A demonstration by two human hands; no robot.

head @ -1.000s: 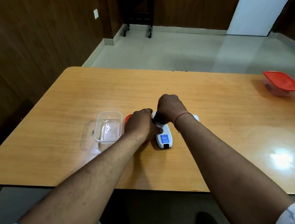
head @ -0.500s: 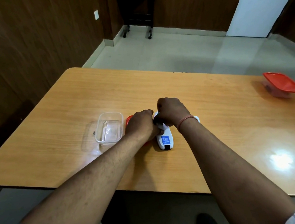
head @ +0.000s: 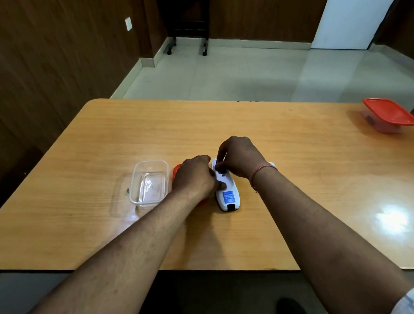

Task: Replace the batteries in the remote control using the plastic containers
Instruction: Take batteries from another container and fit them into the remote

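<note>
Head view: left hand (head: pixel 195 180) braces the white remote control (head: pixel 226 193) just beside it while right hand (head: pixel 239 157) pinches inside its battery compartment, where a battery could slip and roll off the table (head: pixel 305 171).

Single head-worn wide-angle view, looking forward and down from above the near edge of the glossy orange-brown wooden table (head: pixel 290 152). Both forearms enter from below, close to the lens; tiled floor and dark wood-panelled walls fill the upper frame.

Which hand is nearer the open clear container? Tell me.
Left. The left hand sits just right of the clear container; the right hand is farther right, beyond the remote.
</note>
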